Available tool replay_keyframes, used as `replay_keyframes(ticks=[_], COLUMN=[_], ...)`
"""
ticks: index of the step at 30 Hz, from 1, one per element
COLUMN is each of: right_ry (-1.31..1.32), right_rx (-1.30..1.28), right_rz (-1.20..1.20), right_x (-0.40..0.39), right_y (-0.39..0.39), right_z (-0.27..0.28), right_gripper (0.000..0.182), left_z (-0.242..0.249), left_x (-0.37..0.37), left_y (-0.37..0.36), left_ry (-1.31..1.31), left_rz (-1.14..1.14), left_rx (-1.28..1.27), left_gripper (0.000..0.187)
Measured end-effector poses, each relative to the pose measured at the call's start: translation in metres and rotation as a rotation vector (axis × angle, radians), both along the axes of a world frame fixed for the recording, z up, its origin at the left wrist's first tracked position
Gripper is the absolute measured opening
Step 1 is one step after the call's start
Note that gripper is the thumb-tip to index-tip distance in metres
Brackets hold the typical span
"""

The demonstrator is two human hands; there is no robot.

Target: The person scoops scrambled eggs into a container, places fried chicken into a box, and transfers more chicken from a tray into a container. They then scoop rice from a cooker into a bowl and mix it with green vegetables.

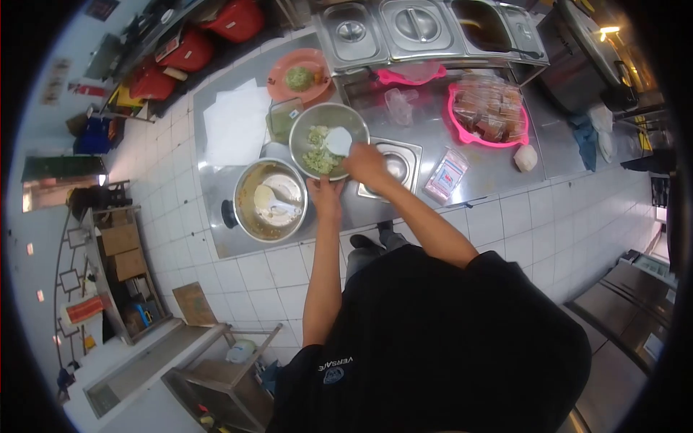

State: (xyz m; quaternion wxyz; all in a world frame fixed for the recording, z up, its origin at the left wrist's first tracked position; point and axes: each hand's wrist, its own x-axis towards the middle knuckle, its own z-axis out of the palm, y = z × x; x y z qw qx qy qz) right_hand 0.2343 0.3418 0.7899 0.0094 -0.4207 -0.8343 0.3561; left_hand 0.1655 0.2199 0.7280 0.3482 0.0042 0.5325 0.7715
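A steel mixing bowl (353, 119) stands tilted slightly on the counter, with chopped pale green food (321, 159) inside. My left hand (325, 196) grips its near rim. In my right hand (367, 164) is a white rice paddle (338, 141), its broad head down in the bowl and its handle hidden by my fingers. To the left, close to my left hand, sits a steel pot (245, 224) with food residue on its walls. A second white paddle (274, 204) lies in it.
Beside the bowl are a steel lid (406, 160), a clear tub (283, 121), white paper (234, 123) and an orange plate (281, 65) with green food. Farther right are a printed packet (446, 175) and a pink basket (453, 119) of wrapped items. Lidded steel pans (416, 25) line the back.
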Motion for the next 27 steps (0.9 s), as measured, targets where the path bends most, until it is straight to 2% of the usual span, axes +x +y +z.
replay_keyframes(ticks=[1,4,7,10,11,14,15,18,19,20,22,25,27], right_ry=[0.012,0.186,0.254,0.082,0.307,0.150,0.047,0.076,-0.102,-0.142,-0.190,0.218,0.014], right_rx=[-0.066,0.054,0.128,-0.012,0.045,-0.075,-0.062,-0.151,-0.203,-0.255,-0.333,-0.323,-0.419], right_rz=[-0.035,0.008,0.012,0.277,0.228,0.241,0.342,0.335,0.431,0.452,0.490,0.409,0.373], right_x=[0.013,0.062,0.108,0.160,0.176,0.220,0.240,0.291,0.301,0.311,0.314,0.308,0.289], right_y=[0.002,0.000,-0.030,-0.067,-0.089,-0.147,-0.161,-0.214,-0.224,-0.234,-0.245,-0.250,-0.227], right_z=[0.024,0.055,0.102,0.111,0.097,0.089,0.063,0.030,0.019,0.012,-0.006,-0.053,-0.095], right_gripper=[0.038,0.038,0.032,0.029,0.025,0.020,0.018,0.021,0.020,0.020,0.020,0.024,0.028], left_z=[0.010,0.050,0.096,0.112,0.109,0.086,0.076,0.034,0.025,0.017,-0.003,-0.047,-0.067], left_x=[0.007,0.029,0.065,0.106,0.119,0.165,0.183,0.230,0.250,0.265,0.280,0.307,0.309], left_y=[-0.004,-0.014,-0.045,-0.099,-0.123,-0.187,-0.207,-0.257,-0.272,-0.286,-0.305,-0.342,-0.343], left_ry=[0.022,0.071,0.067,0.046,0.024,-0.056,-0.086,-0.121,-0.132,-0.134,-0.144,-0.256,-0.321], left_rz=[0.002,0.005,0.002,-0.022,-0.028,0.017,0.036,0.073,0.085,0.093,0.123,0.176,0.188], left_rx=[-0.025,-0.074,-0.099,-0.142,-0.175,-0.254,-0.271,-0.306,-0.351,-0.398,-0.435,-0.436,-0.435], left_gripper=[0.017,0.017,0.021,0.028,0.030,0.031,0.030,0.028,0.028,0.027,0.027,0.029,0.037])
